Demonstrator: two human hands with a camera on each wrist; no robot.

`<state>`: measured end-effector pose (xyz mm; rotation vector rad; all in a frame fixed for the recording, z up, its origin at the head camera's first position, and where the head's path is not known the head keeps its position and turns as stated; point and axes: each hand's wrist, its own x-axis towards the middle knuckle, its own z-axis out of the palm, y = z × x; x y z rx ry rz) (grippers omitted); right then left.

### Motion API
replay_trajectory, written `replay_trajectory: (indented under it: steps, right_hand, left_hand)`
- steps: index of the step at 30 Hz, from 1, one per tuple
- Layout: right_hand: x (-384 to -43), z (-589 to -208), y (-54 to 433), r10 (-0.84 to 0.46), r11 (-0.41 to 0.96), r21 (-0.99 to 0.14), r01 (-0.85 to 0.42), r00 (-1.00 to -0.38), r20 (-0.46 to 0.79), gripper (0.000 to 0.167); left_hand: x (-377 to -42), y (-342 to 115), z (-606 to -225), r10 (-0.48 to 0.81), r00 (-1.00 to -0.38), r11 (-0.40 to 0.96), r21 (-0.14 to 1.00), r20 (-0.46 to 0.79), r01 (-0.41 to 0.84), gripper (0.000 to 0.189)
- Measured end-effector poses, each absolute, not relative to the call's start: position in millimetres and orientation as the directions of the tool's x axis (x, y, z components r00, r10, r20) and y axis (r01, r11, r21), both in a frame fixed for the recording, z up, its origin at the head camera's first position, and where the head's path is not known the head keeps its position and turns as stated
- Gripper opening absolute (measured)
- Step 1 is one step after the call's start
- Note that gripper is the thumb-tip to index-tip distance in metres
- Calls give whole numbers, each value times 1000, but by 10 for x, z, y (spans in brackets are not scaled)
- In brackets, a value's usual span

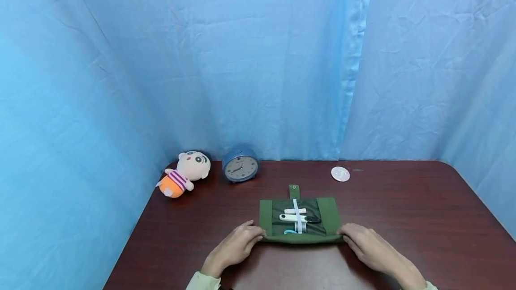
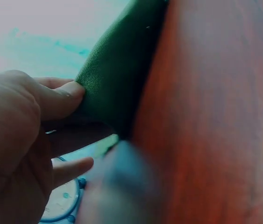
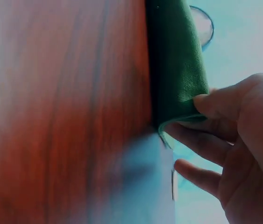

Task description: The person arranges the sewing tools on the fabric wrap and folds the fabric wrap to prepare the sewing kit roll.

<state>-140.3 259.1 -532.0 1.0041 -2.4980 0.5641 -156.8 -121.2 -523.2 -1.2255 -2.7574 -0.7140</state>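
Note:
A green fabric roll-up pouch (image 1: 330, 218) lies spread on the table, its near edge curled up and over. My left hand (image 1: 238, 244) pinches the left corner of that edge between thumb and fingers. At the opposite corner my right hand (image 1: 366, 244) pinches the cloth, the thumb (image 3: 206, 103) on its outer side. A white elastic strap (image 1: 297, 216) crosses a white-and-black handled tool (image 1: 298, 219), a small white piece (image 1: 295, 211) and a grey cylindrical piece (image 1: 300, 227). A light-blue loop (image 1: 290, 232) is partly hidden by the fold. The snap tab (image 1: 294, 191) points away from me.
Toward the back left of the dark wooden table (image 1: 403, 209) lies a plush doll (image 1: 183, 174) next to a blue alarm clock (image 1: 240, 165). A round whitish disc (image 1: 340, 174) is at the back right. Blue curtains (image 1: 258, 57) hang behind and at the sides.

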Motion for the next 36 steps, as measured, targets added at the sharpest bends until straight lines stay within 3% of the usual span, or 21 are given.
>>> replay_trajectory:
  steps: [5,11,19,31,36]
  right_hand:
    - [-1325,-5303,2526,-520,676,-230,-700,-674,525,37]
    - [-1234,-5330,2464,-463,703,-357,-616,-777,427,35]
    - [-1236,-5364,2434,-399,753,-392,-529,-840,368,27]
    - [-1297,-5293,2356,-211,749,-601,-279,-960,182,19]
    - [-1329,-5259,2308,-159,766,-607,-212,-977,141,17]
  left_hand:
    - [-1517,-1246,-5132,668,-735,589,522,114,617,20]
    - [-1494,-1300,-5121,671,-736,483,705,84,520,19]
    - [-1589,-1271,-5142,635,-772,464,802,-5,377,19]
    - [-1637,-1216,-5183,513,-850,433,891,-122,133,16]
    - [-1648,-1173,-5184,462,-878,453,885,-127,110,16]
